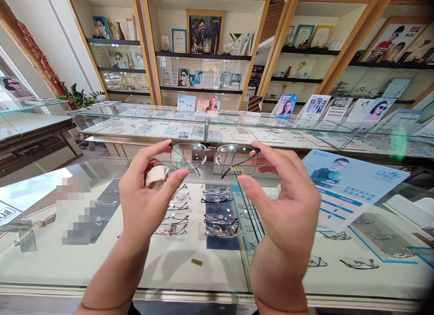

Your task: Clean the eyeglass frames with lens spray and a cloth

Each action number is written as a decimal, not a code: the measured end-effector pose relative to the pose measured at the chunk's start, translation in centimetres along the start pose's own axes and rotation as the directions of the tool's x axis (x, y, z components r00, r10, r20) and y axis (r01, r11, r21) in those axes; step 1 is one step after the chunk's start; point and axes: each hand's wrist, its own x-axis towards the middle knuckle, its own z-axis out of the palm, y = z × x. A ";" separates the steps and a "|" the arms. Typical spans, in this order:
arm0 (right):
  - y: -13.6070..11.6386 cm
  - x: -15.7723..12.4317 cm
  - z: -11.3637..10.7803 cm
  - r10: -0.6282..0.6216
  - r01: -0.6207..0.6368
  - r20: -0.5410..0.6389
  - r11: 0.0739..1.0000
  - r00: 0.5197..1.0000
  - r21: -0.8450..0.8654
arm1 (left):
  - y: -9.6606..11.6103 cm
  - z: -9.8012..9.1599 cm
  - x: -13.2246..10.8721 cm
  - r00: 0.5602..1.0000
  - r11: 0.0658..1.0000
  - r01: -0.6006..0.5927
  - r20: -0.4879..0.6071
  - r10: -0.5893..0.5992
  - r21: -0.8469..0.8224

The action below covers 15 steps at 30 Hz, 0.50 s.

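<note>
A pair of eyeglasses (210,148) with a dark upper rim is held up in front of me, above the glass counter. My left hand (145,193) pinches its left end between thumb and fingers. Tucked in that palm is a crumpled, cream-coloured cloth (156,176). On the other side, my right hand (285,197) grips the right end near the hinge. The temples point away from me, folded partly inward behind the lenses. Yellow lettering shows on the right lens.
Below lies a glass display case (190,276) with rows of eyeglasses (222,219) inside. A blue-and-white leaflet (349,184) stands at the right. Farther back runs another glass counter (152,114) with advertising cards, before wooden shelves (203,55). A plant (79,96) is at the left.
</note>
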 end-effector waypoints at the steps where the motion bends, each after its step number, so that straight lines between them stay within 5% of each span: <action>1: 0.0 0.0 0.0 -0.002 0.002 -0.006 1.000 1.000 -0.001 | 0.0 0.0 0.0 1.000 1.000 -0.003 0.005 0.003 -0.007; 15: -0.5 -0.2 0.0 0.004 -0.004 -0.017 1.000 1.000 0.002 | 0.0 0.2 0.2 0.998 0.998 -0.056 0.015 0.057 -0.018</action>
